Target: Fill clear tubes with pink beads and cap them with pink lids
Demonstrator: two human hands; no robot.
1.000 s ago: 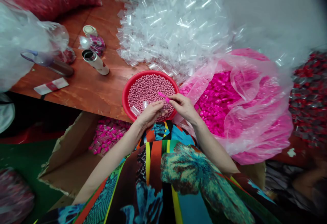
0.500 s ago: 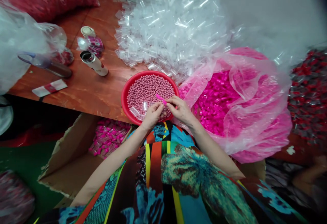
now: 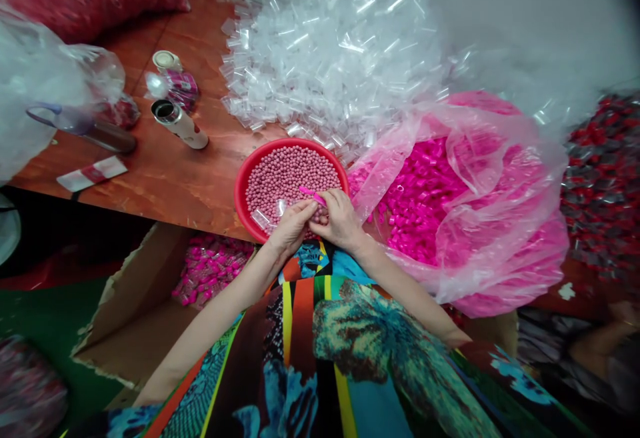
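Over the front of a red bowl (image 3: 241,188) my two hands are close together, fingertips meeting. A small bright pink plastic piece (image 3: 311,193) sticks out to the left from the fingers of my right hand (image 3: 341,221), which is closed on it. My left hand (image 3: 293,226) is pinched shut beside it; what lies between its fingers is hidden. Small dusty-pink balls (image 3: 290,170) fill the bowl. A few clear plastic tubes (image 3: 261,219) lie on the balls, left of my hands.
Behind the bowl rises a heap of clear tubes (image 3: 330,58). A pink plastic bag (image 3: 515,225) of bright pink pieces (image 3: 425,191) lies open at right. A flask (image 3: 183,125) and bottle (image 3: 107,133) stand on the left. Below the table edge, a cardboard box (image 3: 135,291) holds pink-and-clear items.
My right hand has turned and drawn in closer to my left. The pink piece now points more levelly to the left. The whole view has shifted slightly.
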